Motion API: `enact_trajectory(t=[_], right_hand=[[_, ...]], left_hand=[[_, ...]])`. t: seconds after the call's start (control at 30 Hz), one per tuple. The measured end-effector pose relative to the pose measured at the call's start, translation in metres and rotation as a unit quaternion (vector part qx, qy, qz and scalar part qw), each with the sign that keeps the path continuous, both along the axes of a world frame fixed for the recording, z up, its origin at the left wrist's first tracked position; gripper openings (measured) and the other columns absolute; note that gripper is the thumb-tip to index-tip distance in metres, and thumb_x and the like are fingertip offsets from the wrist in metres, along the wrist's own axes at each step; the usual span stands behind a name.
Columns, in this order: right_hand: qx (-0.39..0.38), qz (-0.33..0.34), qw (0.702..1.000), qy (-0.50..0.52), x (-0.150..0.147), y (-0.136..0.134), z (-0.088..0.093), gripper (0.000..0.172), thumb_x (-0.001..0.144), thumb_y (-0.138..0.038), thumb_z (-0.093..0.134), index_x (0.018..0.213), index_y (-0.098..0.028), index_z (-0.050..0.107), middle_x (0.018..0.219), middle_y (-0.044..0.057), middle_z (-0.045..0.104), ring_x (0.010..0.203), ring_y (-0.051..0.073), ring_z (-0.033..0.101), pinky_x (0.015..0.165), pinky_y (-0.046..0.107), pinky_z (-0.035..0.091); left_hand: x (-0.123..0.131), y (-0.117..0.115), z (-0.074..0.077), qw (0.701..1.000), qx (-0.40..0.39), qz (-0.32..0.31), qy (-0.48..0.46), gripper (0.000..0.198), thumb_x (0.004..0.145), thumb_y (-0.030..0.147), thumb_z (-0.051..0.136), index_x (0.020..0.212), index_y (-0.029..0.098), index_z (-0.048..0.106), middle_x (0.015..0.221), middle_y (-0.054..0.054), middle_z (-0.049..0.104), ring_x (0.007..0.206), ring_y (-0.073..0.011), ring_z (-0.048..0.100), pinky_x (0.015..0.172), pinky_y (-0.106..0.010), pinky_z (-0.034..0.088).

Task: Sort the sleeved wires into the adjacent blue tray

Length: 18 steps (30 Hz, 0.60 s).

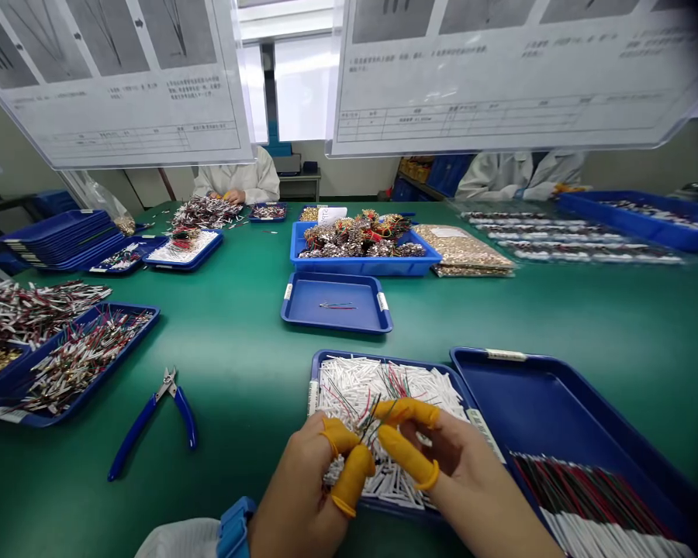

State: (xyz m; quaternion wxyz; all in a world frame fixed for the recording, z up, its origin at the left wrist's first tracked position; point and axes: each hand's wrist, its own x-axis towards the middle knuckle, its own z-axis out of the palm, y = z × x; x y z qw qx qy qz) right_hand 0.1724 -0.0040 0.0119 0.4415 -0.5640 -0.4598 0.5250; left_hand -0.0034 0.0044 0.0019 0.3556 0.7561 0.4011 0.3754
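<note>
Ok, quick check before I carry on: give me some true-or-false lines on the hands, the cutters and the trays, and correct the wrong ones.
1. The left hand and right hand both wear yellow finger covers. True.
2. The left hand grips the cutters. False: the blue-handled cutters lie on the green table; that hand is at dark thin wires.
3. Both hands are over the tray of white tubes. True.
4. The small tray just beyond is heaped full. False: the small tray holds only a few loose wires.
5. The right-hand tray holds wires with white ends, laid side by side. True.
</note>
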Motion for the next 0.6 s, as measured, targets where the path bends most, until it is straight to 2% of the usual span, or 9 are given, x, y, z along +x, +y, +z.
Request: enact_trajectory(t=[0.1, 0.23, 0.37, 0.47, 0.6], right_hand=[[0.03, -0.026, 0.998, -0.048, 0.009, 0.002, 0.002, 0.037, 0.073, -0.048, 0.07, 0.102, -0.025, 0.068, 0.082, 0.004, 0.064, 0.08, 0.024, 0.06, 0.068, 0.034, 0.049], [0.121, 0.004, 0.987, -0.106, 0.008, 0.003, 0.014, 0.018, 0.077, -0.042, 0.066, 0.081, -0.025, 0.067, 0.087, 0.005, 0.064, 0.079, 0.022, 0.058, 0.07, 0.034, 0.047], [0.188, 0.008, 0.966, -0.177, 0.004, 0.0, 0.017, 0.014, 0.083, -0.033, 0.06, 0.072, -0.025, 0.062, 0.08, 0.003, 0.061, 0.074, 0.02, 0.055, 0.067, 0.033, 0.045], [0.202, -0.053, 0.953, -0.221, 0.004, 0.0, 0.01, 0.01, 0.082, -0.031, 0.061, 0.075, -0.025, 0.061, 0.082, 0.004, 0.061, 0.076, 0.022, 0.053, 0.068, 0.035, 0.043], [0.208, -0.138, 0.941, -0.23, 0.016, 0.003, 0.005, 0.007, 0.082, -0.032, 0.06, 0.081, -0.025, 0.06, 0.086, 0.004, 0.059, 0.075, 0.022, 0.053, 0.066, 0.036, 0.042]], left_hand=[[0.001, 0.001, 0.001, 0.998, -0.008, -0.024, 0.052, 0.021, 0.091, 0.024, 0.044, 0.082, 0.014, 0.06, 0.079, -0.011, 0.061, 0.076, -0.0235, 0.055, 0.067, -0.035, 0.047], [0.001, 0.001, 0.003, 0.992, 0.032, -0.059, 0.105, 0.022, 0.089, 0.021, 0.042, 0.083, 0.012, 0.061, 0.08, -0.014, 0.06, 0.078, -0.0254, 0.055, 0.069, -0.038, 0.048], [0.005, -0.002, 0.003, 0.991, 0.074, -0.065, 0.09, 0.016, 0.086, 0.015, 0.045, 0.081, 0.014, 0.061, 0.075, -0.011, 0.061, 0.072, -0.0219, 0.054, 0.062, -0.031, 0.046], [0.008, -0.003, 0.004, 0.993, 0.096, -0.054, 0.048, 0.017, 0.084, 0.011, 0.045, 0.075, 0.017, 0.058, 0.069, -0.007, 0.059, 0.066, -0.0191, 0.053, 0.056, -0.027, 0.042], [0.006, -0.002, 0.004, 0.995, 0.095, -0.016, 0.028, 0.015, 0.083, 0.01, 0.046, 0.078, 0.017, 0.058, 0.07, -0.007, 0.059, 0.065, -0.0186, 0.053, 0.057, -0.027, 0.043]])
